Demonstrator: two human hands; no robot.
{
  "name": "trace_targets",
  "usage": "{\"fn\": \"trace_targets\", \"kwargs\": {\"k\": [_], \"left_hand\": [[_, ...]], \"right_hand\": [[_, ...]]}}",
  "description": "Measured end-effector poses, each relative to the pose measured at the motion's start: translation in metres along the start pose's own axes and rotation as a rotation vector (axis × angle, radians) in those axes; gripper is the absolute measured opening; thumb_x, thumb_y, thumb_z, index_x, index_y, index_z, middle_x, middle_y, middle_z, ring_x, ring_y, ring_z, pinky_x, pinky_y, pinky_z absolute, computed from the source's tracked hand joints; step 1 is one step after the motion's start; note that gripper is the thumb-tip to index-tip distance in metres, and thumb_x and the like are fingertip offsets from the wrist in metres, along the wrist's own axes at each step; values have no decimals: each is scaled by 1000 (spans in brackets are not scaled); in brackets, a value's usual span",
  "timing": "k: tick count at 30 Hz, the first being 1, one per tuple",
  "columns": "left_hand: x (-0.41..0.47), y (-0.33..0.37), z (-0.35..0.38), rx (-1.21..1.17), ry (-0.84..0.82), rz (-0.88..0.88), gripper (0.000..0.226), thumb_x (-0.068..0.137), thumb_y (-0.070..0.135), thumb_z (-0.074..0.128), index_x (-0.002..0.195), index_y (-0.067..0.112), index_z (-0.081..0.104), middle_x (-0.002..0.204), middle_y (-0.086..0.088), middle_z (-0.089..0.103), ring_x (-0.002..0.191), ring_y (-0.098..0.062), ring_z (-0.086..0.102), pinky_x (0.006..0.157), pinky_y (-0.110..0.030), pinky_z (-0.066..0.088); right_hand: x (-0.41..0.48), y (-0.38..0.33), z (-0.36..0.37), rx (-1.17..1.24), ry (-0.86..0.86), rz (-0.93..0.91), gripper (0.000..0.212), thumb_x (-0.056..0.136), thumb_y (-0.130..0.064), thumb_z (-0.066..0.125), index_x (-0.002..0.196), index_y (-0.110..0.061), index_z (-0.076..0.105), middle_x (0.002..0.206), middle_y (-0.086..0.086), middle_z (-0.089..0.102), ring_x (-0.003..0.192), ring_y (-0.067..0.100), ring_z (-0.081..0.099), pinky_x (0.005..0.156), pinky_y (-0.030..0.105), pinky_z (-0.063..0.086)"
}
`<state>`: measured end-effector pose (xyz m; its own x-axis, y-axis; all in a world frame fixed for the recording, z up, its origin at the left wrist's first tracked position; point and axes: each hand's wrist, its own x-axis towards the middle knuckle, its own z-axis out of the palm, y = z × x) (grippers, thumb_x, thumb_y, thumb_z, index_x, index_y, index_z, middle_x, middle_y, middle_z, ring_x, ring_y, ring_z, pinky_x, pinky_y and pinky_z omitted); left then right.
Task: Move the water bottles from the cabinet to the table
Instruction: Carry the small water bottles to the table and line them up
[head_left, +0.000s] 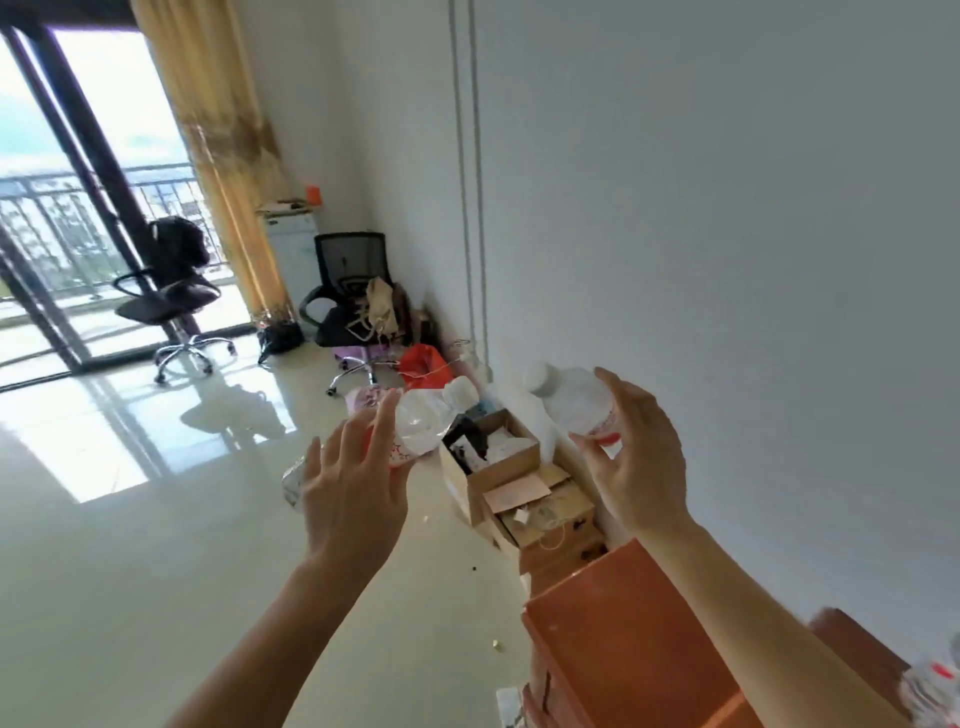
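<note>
Bare floor (130, 571) is left open across the left, where the left hand (358, 483) and the left bottle (418, 428) gripped in it are held. The right hand (641, 467), with the right bottle (576, 400), is hemmed by the wall (727, 208). Below it, passage is blocked by open cardboard boxes (511, 483) and the orange cabinet (623, 649). Two office chairs (166, 301), seemingly well apart, are stood beyond.

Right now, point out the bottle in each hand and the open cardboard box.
left-hand bottle (420, 422): head view, clear shoulder.
right-hand bottle (576, 399): head view, clear body.
cardboard box (508, 462): head view, brown wall.

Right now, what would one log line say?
left hand: holds left water bottle | right hand: holds right water bottle | both in mid-air
</note>
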<state>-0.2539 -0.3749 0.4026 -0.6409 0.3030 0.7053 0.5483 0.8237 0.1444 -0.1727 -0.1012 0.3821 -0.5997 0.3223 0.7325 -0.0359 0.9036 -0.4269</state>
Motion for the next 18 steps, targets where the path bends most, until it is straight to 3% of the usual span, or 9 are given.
{"fn": "trace_targets", "kwargs": {"k": [4,7,12,17,18], "left_hand": [[-4,-136,-31,201,3,-60,84,77,23,83,150,18,42,131,-14,61,119,-41,58,97,-76,38],[-14,-224,-66,307,-29,-195,79,83,23,77,153,21,40,135,-13,59,125,-41,54,96,-78,35],[-45,-359,-130,475,-23,-368,79,80,17,79,149,20,43,126,-11,61,115,-39,56,91,-77,38],[-82,-440,-169,599,-13,-549,85,77,16,82,151,23,42,123,-14,59,112,-39,56,92,-77,37],[-107,-501,-184,678,5,-668,87,76,16,83,152,23,40,125,-15,60,113,-40,57,92,-78,37]], "right_hand": [[28,-107,106,91,-35,-78,84,79,-21,86,149,-27,40,137,4,56,124,26,54,100,56,48],[41,-190,179,158,-106,-161,86,79,-21,85,151,-29,39,139,4,54,129,28,50,105,62,41],[47,-323,278,303,-184,-326,88,79,-21,86,151,-32,37,135,5,53,127,27,49,104,67,39],[48,-418,363,429,-218,-445,83,79,-17,86,150,-28,46,130,7,52,121,24,43,101,70,41],[38,-489,426,546,-250,-514,81,78,-17,87,149,-27,47,129,8,52,120,25,42,101,70,41]]}}
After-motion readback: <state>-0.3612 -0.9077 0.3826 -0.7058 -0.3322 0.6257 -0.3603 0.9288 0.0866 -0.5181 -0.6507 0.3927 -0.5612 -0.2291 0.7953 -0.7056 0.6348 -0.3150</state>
